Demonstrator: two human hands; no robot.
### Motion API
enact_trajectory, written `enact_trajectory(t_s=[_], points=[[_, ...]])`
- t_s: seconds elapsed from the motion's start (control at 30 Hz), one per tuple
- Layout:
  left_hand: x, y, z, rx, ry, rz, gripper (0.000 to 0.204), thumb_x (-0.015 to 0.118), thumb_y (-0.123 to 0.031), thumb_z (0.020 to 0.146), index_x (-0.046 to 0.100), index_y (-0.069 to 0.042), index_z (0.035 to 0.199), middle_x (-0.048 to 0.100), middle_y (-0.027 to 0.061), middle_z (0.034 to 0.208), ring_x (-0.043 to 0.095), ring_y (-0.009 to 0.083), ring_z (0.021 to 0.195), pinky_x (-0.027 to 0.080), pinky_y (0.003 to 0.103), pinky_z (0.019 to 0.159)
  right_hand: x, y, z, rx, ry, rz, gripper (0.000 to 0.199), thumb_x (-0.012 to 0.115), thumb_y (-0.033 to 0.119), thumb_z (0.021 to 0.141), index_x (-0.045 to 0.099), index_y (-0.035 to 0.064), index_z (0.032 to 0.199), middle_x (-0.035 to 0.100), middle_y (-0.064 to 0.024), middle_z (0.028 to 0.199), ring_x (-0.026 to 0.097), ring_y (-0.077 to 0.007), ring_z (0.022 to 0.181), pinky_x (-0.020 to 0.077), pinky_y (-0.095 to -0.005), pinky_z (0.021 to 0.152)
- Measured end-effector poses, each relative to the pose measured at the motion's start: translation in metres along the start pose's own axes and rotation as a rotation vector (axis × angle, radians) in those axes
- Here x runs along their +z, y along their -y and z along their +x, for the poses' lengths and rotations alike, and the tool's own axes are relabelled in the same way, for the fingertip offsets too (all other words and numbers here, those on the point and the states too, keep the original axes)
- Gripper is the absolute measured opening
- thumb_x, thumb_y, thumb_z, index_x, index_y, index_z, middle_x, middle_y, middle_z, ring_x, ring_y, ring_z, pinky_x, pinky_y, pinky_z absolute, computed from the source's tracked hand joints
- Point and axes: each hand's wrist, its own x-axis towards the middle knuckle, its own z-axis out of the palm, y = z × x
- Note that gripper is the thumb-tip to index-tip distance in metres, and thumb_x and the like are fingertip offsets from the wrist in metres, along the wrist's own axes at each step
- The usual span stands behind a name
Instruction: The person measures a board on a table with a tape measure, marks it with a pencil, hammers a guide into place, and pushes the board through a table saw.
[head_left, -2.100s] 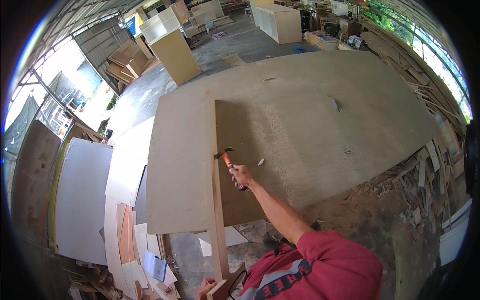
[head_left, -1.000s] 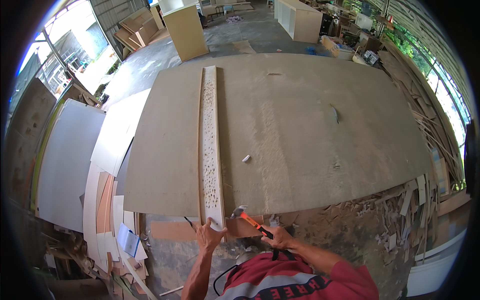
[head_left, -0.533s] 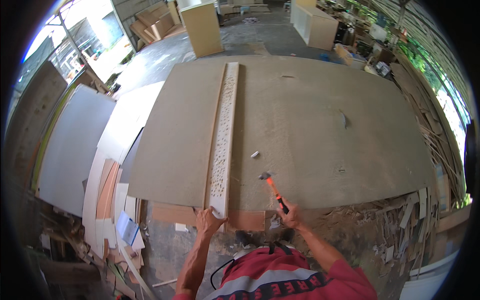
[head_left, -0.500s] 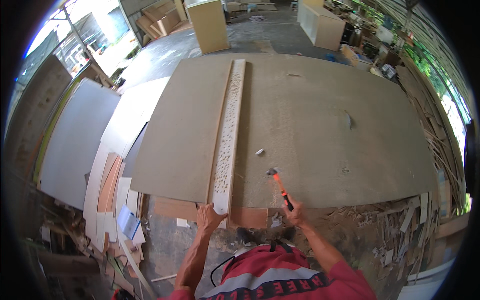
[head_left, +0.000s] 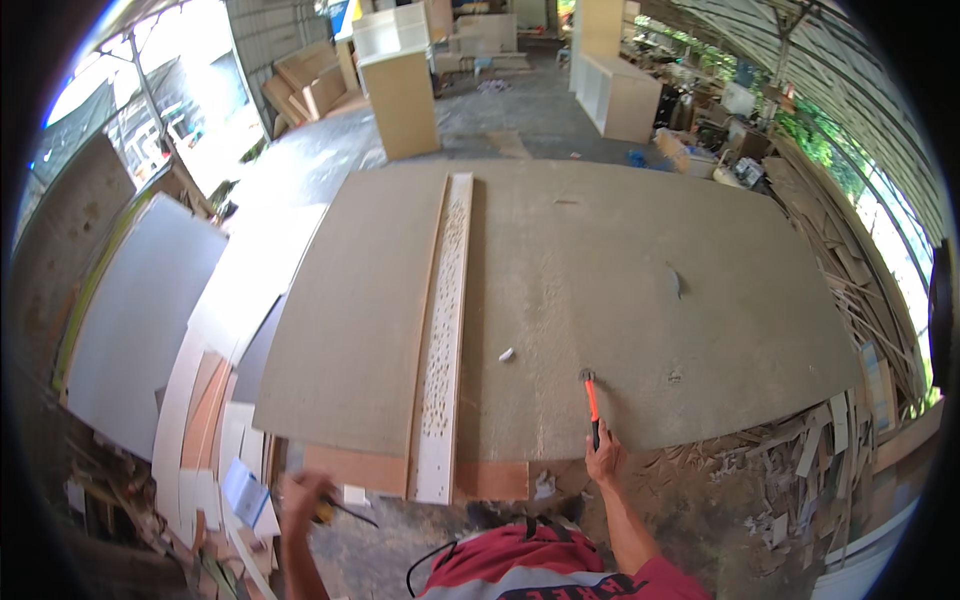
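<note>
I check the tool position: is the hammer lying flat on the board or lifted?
Lifted. The right hand grips the hammer handle, head pointing away over the board.

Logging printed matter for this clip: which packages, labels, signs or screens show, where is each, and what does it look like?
Sign or panel: top edge, behind the pale cabinets; blue with a yellow patch, mostly cut off.
Light blue and white flat piece: lower left among the scrap boards, near the left hand; possibly a package, too blurred to tell.
No screens visible.

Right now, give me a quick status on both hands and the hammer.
Right hand grips the orange-handled hammer, head resting on the big board. Left hand low, off the board, holding a small dark-and-yellow item. Perforated white strip lies untouched.
</note>
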Motion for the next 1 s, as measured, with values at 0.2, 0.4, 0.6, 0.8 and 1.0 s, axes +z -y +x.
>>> enact_trajectory(t_s=[0.2,0.4,0.6,0.8,1.0], points=[[0.122,0.131,0.006,-0.437,0.607,-0.020,0.034,0.066,-0.020,0.089,0.067,0.009,0.107,0.072,0.0169,0.092,0.071,0.0268,0.074,0.056,0.034,0.061,0.010,-0.002,0.004,-0.002,-0.003,0.007,0.047,0.065,0.026,0.088,0.054,0.0086,0.131,0.059,-0.0159,0.099,0.063,-0.0373,0.088,0.0511,-0.0477,0.075],[0.137,0.155,0.010,-0.526,0.421,-0.172,0.026,0.061,-0.010,0.088,0.067,0.011,0.101,0.071,0.0202,0.085,0.071,0.0278,0.070,0.058,0.031,0.063,-0.002,-0.001,0.007,-0.063,-0.004,-0.086,0.043,0.068,0.030,0.086,0.060,0.0091,0.123,0.053,-0.0135,0.103,0.063,-0.0340,0.087,0.0514,-0.0464,0.073],[0.145,0.170,0.005,-0.498,0.347,-0.405,0.024,0.060,-0.009,0.088,0.067,0.011,0.099,0.071,0.0203,0.084,0.071,0.0286,0.070,0.058,0.031,0.063,0.010,-0.006,0.021,-0.044,0.029,-0.101,0.046,0.070,0.033,0.085,0.062,0.0092,0.124,0.051,-0.0126,0.103,0.063,-0.0321,0.086,0.0517,-0.0453,0.073],[0.154,0.133,-0.013,-0.479,0.454,-0.217,0.030,0.063,-0.011,0.087,0.064,0.015,0.102,0.070,0.0183,0.085,0.071,0.0289,0.071,0.058,0.034,0.066,-0.009,0.024,0.036,-0.077,0.105,-0.243,0.046,0.069,0.029,0.084,0.059,0.0031,0.120,0.052,-0.0157,0.113,0.055,-0.0349,0.109,0.0478,-0.0479,0.089],[0.185,0.054,-0.043,-0.210,0.401,0.073,0.035,0.063,-0.008,0.084,0.061,0.016,0.110,0.069,0.0182,0.089,0.072,0.0277,0.074,0.055,0.033,0.066,-0.055,0.060,0.004,-0.354,0.088,0.216,0.056,0.070,0.036,0.083,0.056,-0.0002,0.123,0.051,-0.0170,0.123,0.055,-0.0352,0.111,0.0467,-0.0464,0.093]])
